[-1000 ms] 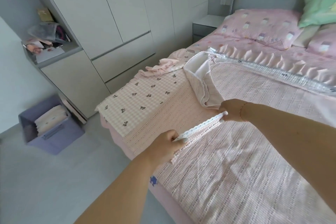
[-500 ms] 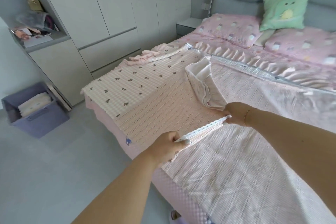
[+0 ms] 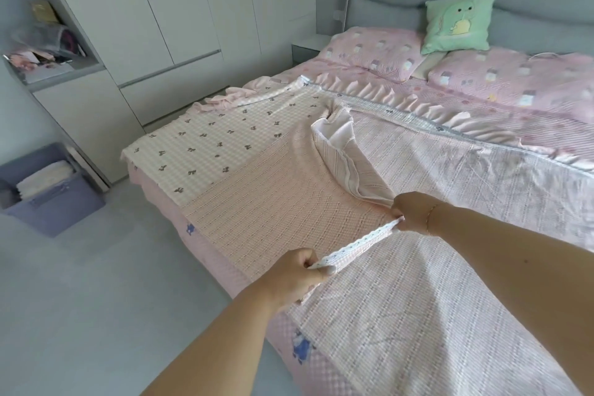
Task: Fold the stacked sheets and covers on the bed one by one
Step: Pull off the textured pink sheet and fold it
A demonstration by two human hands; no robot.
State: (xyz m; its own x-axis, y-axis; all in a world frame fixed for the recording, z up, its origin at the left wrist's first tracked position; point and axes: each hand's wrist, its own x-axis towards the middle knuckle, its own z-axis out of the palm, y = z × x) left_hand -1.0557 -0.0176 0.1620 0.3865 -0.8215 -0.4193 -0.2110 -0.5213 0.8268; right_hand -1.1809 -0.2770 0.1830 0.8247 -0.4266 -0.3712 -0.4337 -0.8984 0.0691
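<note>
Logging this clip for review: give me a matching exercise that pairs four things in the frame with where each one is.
Things:
1. green cushion
2. lace-edged cover
3. purple bin
4. cherry-print sheet

Places:
A. on the floor beside the wardrobe
B. leaning against the headboard
C. spread flat at the bed's near-left corner
D. pinched by the left hand and the right hand

Pairs: 1-B, 2-D, 3-A, 4-C

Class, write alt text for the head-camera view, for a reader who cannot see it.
Two hands, the left hand and right hand, each pinch one end of a pink woven cover's lace-trimmed edge, held taut above a bed. A checked sheet lies beneath; pink pillows and a green cushion sit beyond.
</note>
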